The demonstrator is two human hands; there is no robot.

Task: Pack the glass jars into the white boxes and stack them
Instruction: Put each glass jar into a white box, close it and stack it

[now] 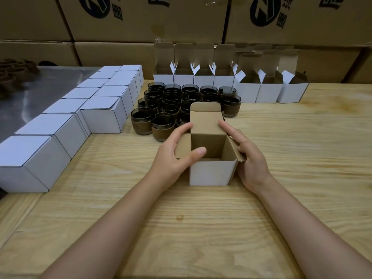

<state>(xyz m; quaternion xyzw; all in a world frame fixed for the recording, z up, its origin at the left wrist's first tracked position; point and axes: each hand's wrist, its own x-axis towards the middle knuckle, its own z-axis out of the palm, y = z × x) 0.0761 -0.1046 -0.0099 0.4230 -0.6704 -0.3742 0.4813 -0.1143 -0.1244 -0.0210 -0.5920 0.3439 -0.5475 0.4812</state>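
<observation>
Stacked brown cartons [141, 19] are walling off the back. A wooden table [201, 218] is carrying everything, with a metal sheet [40, 87] lying at its far left. Closed white boxes [66, 125] are sitting in two touching rows along the left, running away from the person. Open white boxes [203, 77] are lining the back edge, lids standing up. Glass jars [171, 103] with brown sleeves are clustering upright between those rows, mouths up.

The box in hand [211, 172] is sitting on the table near centre, just in front of the jars. It's standing upright with its opening facing up and its white front wall facing the person. Its raised lid is blocking the view of a few jars. With the lid up, the long axis is running vertically.

The left hand [173, 156] is gripping the left side flap, thumb hooking over the opening. The right hand [249, 160] is holding the right flap, index finger lying straight against the lid's edge.
</observation>
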